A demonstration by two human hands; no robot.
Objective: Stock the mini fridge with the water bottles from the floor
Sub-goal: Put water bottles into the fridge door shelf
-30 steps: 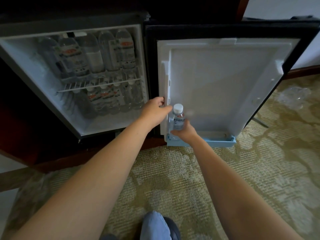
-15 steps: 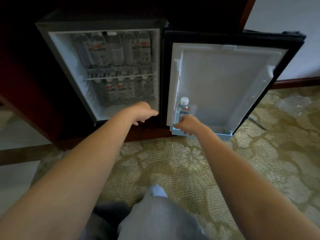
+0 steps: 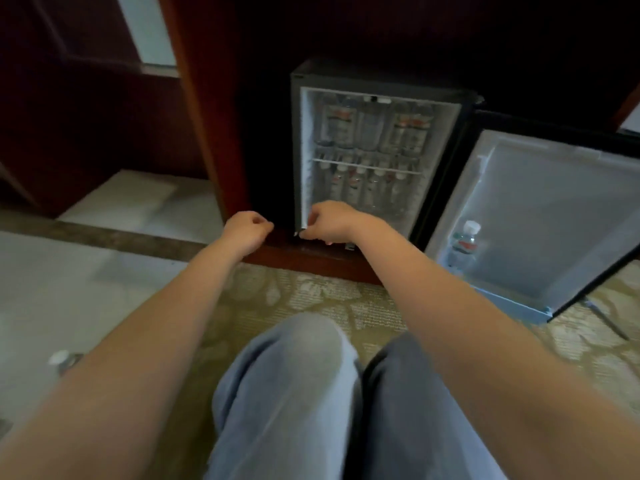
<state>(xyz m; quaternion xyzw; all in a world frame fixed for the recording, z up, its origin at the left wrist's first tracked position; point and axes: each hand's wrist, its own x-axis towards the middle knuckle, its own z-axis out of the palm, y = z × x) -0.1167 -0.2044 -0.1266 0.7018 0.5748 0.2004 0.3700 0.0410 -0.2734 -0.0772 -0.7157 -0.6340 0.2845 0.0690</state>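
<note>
Both hands, left (image 3: 246, 231) and right (image 3: 329, 221), curl loosely, empty; bottle (image 3: 464, 244) label blurred, unreadable.

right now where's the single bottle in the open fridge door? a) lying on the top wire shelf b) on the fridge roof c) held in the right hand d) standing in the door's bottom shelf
d: the lone water bottle stands upright in the fridge door bottom shelf, with both hands away from it.

Clear plastic water bottles (image 3: 372, 129) fill a mini fridge (image 3: 377, 98) with a matt dark shell, white plastic lining and a wire shelf (image 3: 367, 166); dark glossy wood cabinet (image 3: 207, 133); woven patterned carpet (image 3: 346, 303); soft blue denim trousers (image 3: 287, 393)
</note>
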